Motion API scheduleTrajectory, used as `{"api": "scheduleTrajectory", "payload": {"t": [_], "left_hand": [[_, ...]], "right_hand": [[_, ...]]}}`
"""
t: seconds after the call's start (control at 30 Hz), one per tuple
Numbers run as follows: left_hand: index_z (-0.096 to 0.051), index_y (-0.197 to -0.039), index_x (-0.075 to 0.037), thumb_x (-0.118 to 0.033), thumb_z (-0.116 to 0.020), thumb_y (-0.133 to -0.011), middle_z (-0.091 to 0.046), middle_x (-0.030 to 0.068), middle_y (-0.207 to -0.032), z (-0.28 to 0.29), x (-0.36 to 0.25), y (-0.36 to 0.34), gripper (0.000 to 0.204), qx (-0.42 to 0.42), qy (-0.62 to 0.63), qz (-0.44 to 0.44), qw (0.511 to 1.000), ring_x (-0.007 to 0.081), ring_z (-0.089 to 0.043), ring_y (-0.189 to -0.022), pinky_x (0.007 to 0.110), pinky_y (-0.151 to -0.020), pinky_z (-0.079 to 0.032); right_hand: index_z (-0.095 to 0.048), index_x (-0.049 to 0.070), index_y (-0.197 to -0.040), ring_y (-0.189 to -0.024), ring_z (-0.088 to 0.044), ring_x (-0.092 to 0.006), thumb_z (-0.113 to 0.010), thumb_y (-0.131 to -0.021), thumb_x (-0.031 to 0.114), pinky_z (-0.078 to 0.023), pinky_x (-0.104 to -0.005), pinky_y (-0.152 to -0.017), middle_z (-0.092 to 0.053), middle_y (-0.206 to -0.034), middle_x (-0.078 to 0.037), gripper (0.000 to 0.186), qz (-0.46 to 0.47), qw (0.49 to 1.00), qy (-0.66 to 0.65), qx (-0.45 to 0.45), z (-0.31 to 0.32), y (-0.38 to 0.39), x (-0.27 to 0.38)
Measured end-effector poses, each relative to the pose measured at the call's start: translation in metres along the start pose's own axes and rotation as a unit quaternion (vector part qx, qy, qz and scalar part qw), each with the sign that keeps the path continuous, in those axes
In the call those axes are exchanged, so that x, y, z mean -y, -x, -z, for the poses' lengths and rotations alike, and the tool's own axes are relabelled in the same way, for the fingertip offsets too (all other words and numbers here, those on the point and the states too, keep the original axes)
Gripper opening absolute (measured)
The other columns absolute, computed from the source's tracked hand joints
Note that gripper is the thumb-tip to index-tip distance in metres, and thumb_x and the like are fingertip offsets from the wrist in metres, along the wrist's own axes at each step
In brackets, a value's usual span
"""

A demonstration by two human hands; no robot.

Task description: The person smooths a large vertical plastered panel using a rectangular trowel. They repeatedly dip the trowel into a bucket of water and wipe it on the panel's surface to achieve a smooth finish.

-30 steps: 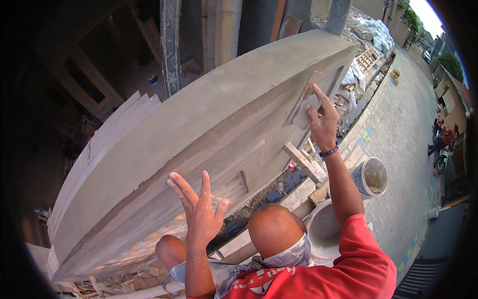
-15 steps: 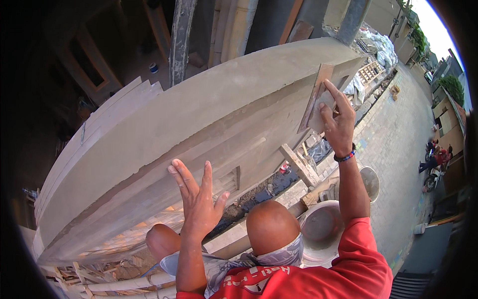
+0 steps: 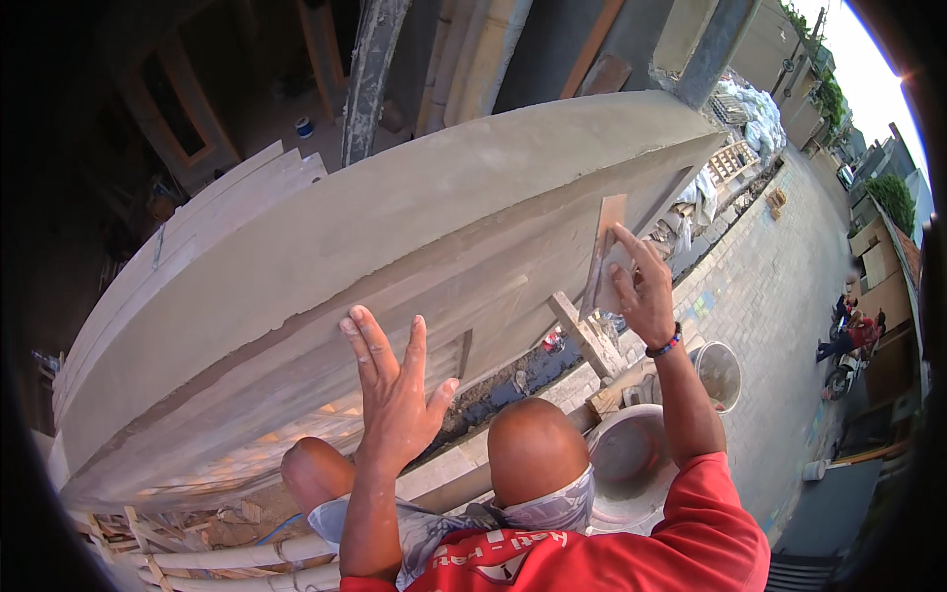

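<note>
A curved, plastered wall (image 3: 434,183) with a broad smooth grey top runs across the view in front of me. My right hand (image 3: 646,301) grips a plastering float (image 3: 610,215) with a long, flat, reddish-brown blade. The blade is held along the wall's near side face, below the top edge, toward the right end; whether it touches everywhere I cannot tell. My left hand (image 3: 395,405) is open, fingers spread and dusted with plaster. Its fingertips are at the side face below the rough edge of the top, and it holds nothing.
A mortar-stained tub (image 3: 631,459) stands by my right knee, with a bucket (image 3: 718,375) beyond it. A wooden prop (image 3: 584,335) leans near the wall's foot above a wet ditch (image 3: 528,375). Poles (image 3: 232,557) lie below left. People with a motorbike (image 3: 843,375) are across the paved street (image 3: 760,276).
My right hand has moved the float down and a little left along the wall's side face. The left hand stays about where it was, fingers spread. The view has shifted slightly.
</note>
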State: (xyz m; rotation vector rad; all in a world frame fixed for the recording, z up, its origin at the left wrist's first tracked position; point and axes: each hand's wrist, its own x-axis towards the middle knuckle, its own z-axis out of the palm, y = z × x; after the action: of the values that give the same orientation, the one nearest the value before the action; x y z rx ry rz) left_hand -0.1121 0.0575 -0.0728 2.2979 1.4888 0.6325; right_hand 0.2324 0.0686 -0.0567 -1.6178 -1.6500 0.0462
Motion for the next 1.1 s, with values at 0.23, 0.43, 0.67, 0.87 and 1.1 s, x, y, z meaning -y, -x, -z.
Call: {"api": "scheduleTrajectory", "payload": {"t": [0.23,0.43,0.67,0.87,1.1], "left_hand": [[-0.031,-0.154,-0.011,-0.027,-0.073,-0.084,0.022,0.0278,-0.158,-0.001,-0.001,0.0,0.083,-0.002,0.001,-0.002,1.0,0.0504,0.018,-0.145,0.059,-0.117,-0.016],[-0.031,-0.153,-0.009,-0.028,-0.073,-0.085,0.021,0.0277,-0.158,-0.004,-0.001,-0.001,0.083,0.001,-0.005,0.005,1.0,0.0501,0.019,-0.145,0.059,-0.117,-0.016],[-0.032,-0.153,-0.008,-0.027,-0.074,-0.083,0.023,0.0271,-0.158,0.0,0.0,0.001,0.083,-0.001,-0.019,0.01,1.0,0.0486,0.02,-0.145,0.059,-0.117,-0.016],[-0.032,-0.152,-0.007,-0.027,-0.073,-0.084,0.023,0.0293,-0.157,-0.001,-0.007,-0.002,0.083,0.018,-0.004,0.026,1.0,0.0498,0.02,-0.145,0.059,-0.117,-0.015],[-0.03,-0.154,-0.012,-0.027,-0.074,-0.083,0.024,0.0279,-0.157,-0.003,-0.001,0.0,0.085,-0.011,-0.041,0.003,0.999,0.0504,0.021,-0.145,0.061,-0.116,-0.014]], "right_hand": [[-0.064,0.002,-0.122,-0.089,-0.068,-0.0324,-0.056,-0.09,0.009,-0.051,-0.0408,-0.085,-0.07,-0.1,-0.02,0.034,0.045,0.994,0.101,0.011,0.135,-0.103,0.03],[-0.069,0.005,-0.116,-0.087,-0.067,-0.0336,-0.05,-0.098,0.015,-0.053,-0.0409,-0.083,-0.07,-0.102,-0.018,0.028,0.227,0.935,0.234,0.141,0.107,-0.139,0.051],[-0.069,0.007,-0.113,-0.095,-0.064,-0.0367,-0.055,-0.092,0.009,-0.051,-0.045,-0.086,-0.07,-0.103,-0.018,0.026,0.181,0.931,0.227,0.221,0.088,-0.147,0.03],[-0.07,0.009,-0.112,-0.094,-0.065,-0.0372,-0.059,-0.091,0.014,-0.05,-0.0441,-0.088,-0.07,-0.102,-0.019,0.025,0.124,0.91,0.331,0.217,0.141,-0.211,-0.071],[-0.056,0.013,-0.139,-0.072,-0.051,-0.006,-0.064,-0.092,0.009,-0.047,-0.0249,-0.066,-0.051,-0.074,0.003,0.047,-0.021,0.996,0.02,-0.085,0.151,-0.158,-0.068]]}}
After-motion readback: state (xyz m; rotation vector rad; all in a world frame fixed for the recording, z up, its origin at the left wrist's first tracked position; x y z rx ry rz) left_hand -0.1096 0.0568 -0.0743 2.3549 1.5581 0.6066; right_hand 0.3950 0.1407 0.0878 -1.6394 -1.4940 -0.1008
